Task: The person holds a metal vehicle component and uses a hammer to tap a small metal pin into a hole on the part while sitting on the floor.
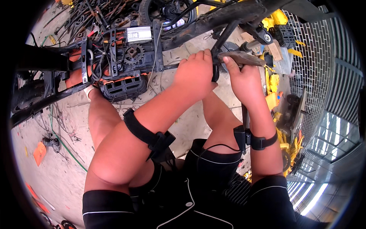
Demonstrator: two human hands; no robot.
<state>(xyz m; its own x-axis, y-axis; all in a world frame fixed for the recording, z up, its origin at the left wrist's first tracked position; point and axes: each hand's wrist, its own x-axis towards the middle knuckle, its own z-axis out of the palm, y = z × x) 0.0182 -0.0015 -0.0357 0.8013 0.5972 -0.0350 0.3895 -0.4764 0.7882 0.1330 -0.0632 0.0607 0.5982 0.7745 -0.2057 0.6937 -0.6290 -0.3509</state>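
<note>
A black metal vehicle frame [190, 33] stretches across in front of me. My left hand [195, 69] is closed at its lower part, around a black bar [215, 73] whose dark end shows beside the fingers; the rest is hidden. To the right, my right hand [246, 82] grips a tapered, worn brown-grey metal piece [244, 58], thumb on top and its narrow end pointing right. A dark straight rod runs below that hand along the forearm; I cannot tell whether it joins the piece. Left of my hands sit a toothed sprocket [133, 54] and a silver box [139, 34] on the frame.
A black slotted plastic case [124, 87] hangs under the frame among loose cables. A wheel [167, 11] and a heap of metal rods [99, 13] lie beyond. Yellow parts [272, 86] line the right, near a mesh wall [316, 53]. An orange piece [39, 153] lies on the floor.
</note>
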